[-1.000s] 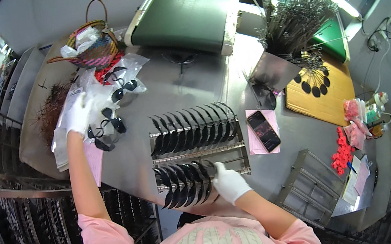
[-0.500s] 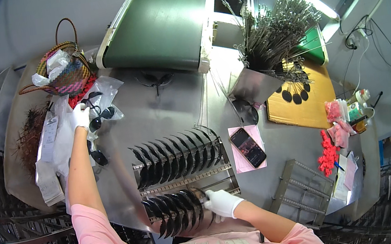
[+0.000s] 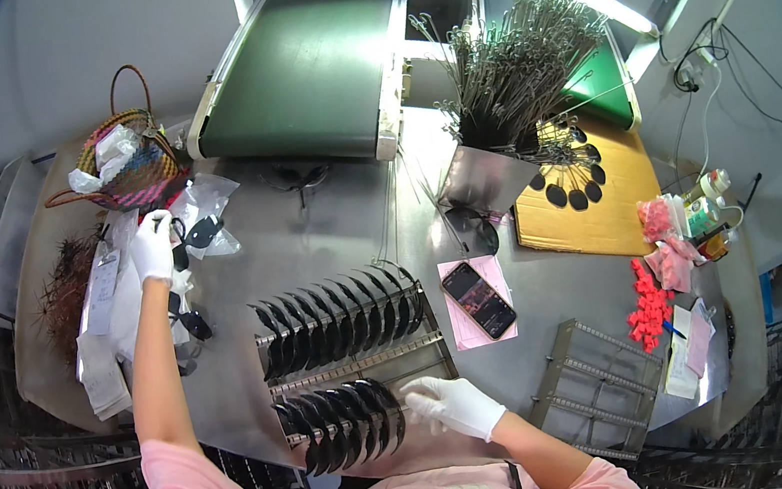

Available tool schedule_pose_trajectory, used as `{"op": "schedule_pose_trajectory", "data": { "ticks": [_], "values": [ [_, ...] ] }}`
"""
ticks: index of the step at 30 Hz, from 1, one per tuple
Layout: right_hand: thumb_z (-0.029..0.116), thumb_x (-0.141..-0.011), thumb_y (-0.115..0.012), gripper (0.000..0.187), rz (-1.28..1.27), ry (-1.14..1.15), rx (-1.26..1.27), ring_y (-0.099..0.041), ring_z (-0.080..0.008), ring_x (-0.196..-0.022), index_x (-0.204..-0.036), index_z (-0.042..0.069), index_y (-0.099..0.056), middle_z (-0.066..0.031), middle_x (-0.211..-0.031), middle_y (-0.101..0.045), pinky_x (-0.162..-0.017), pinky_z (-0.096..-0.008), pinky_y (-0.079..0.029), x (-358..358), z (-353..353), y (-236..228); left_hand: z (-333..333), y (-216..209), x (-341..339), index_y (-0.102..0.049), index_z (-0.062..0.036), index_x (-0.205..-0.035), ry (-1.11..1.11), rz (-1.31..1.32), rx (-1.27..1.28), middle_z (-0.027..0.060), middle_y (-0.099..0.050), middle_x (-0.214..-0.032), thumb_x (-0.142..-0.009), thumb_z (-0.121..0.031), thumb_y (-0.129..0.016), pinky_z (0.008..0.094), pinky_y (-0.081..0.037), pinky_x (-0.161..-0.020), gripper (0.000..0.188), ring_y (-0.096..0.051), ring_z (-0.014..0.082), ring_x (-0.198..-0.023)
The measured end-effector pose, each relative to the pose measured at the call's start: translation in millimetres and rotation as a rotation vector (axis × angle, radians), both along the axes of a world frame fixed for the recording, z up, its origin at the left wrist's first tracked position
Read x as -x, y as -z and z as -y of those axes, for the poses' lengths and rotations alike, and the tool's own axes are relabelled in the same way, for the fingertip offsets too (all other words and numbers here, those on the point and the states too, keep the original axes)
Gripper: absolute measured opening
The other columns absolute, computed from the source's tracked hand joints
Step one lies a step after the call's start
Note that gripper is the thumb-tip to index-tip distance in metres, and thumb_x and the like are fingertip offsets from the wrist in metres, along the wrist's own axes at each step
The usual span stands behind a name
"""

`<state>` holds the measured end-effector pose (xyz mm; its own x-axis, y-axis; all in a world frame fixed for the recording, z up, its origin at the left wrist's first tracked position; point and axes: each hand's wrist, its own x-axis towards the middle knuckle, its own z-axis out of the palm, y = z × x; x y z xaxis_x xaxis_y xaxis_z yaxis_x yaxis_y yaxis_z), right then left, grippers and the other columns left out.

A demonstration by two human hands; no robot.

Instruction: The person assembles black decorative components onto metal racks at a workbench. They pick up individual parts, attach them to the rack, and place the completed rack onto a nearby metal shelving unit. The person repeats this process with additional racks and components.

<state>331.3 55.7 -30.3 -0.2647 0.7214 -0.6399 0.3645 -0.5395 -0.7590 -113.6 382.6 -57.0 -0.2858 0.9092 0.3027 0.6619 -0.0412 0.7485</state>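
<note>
My left hand (image 3: 152, 248), white-gloved, is at the left of the table with its fingers closed at a pair of dark lenses (image 3: 203, 233). The fingers partly hide what they grip. Another dark pair (image 3: 190, 322) lies nearer me on clear plastic bags. In front of me stands a metal rack (image 3: 360, 362) with two rows of upright dark curved lenses (image 3: 342, 424). My right hand (image 3: 458, 407), also gloved, hovers at the right end of the near row, loosely bent and slightly blurred. No lens shows in its fingers, and it looks apart from the row.
A woven basket (image 3: 132, 167) stands far left, near a green conveyor belt (image 3: 299, 66). Metal hooks fill a steel box (image 3: 487, 177) beside cardboard (image 3: 590, 225) with dark discs. A phone (image 3: 478, 300) lies on pink paper. Right are another rack (image 3: 599, 385), red pieces (image 3: 648, 307) and bottles (image 3: 705, 216).
My right hand has moved slightly right, away from the near row's end lens. The left hand has shifted a little nearer at the dark lenses. The whole view has shifted slightly.
</note>
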Motion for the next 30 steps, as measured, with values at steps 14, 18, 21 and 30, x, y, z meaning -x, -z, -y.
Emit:
{"op": "schedule_pose_trajectory", "data": {
  "ticks": [14,18,21,30],
  "values": [
    [0.028,-0.105,-0.056,0.045,-1.511,0.194,0.318,-0.063,-0.0181,-0.105,-0.141,0.002,-0.049,-0.0118,-0.112,-0.066,-0.108,-0.0413,-0.047,53.5,59.2,-42.4,395.6,-64.0,-201.3,-0.074,0.0017,-0.092,0.183,0.595,-0.062,0.0115,-0.074,-0.085,-0.076,0.003,-0.068,0.029,-0.056,-0.074,0.017,-0.07,0.0166,-0.079],
    [0.017,-0.102,-0.06,0.04,-1.264,0.197,0.08,-0.061,-0.018,-0.114,-0.137,0.0,-0.052,-0.0084,-0.116,-0.066,-0.107,-0.0351,-0.045,38.0,72.0,-49.8,407.0,-49.2,-215.1,-0.069,-0.0005,-0.098,0.361,0.953,0.155,0.0091,-0.071,-0.095,-0.089,-0.006,-0.065,0.0314,-0.055,-0.077,0.012,-0.067,0.0177,-0.086],
    [0.003,-0.097,-0.066,0.036,-0.821,0.199,-0.397,-0.062,-0.0136,-0.108,-0.133,0.002,-0.059,-0.0063,-0.123,-0.065,-0.096,-0.0272,-0.049,30.9,78.4,-51.0,408.3,-52.2,-223.7,-0.068,-0.0036,-0.1,0.418,0.392,0.085,0.0019,-0.063,-0.081,-0.096,-0.012,-0.06,0.0305,-0.049,-0.066,0.012,-0.06,0.0156,-0.073],
    [0.015,-0.1,-0.063,0.017,-0.052,0.458,-0.467,-0.06,-0.0071,-0.07,-0.109,0.003,-0.069,-0.0014,-0.075,-0.069,-0.07,-0.0252,-0.052,1.4,63.7,9.3,389.0,-78.8,-172.5,-0.056,-0.0073,-0.097,0.21,0.808,0.191,-0.0041,-0.046,-0.059,-0.11,-0.026,-0.046,0.021,-0.029,-0.047,0.025,-0.039,0.0037,-0.05]
  ]
}}
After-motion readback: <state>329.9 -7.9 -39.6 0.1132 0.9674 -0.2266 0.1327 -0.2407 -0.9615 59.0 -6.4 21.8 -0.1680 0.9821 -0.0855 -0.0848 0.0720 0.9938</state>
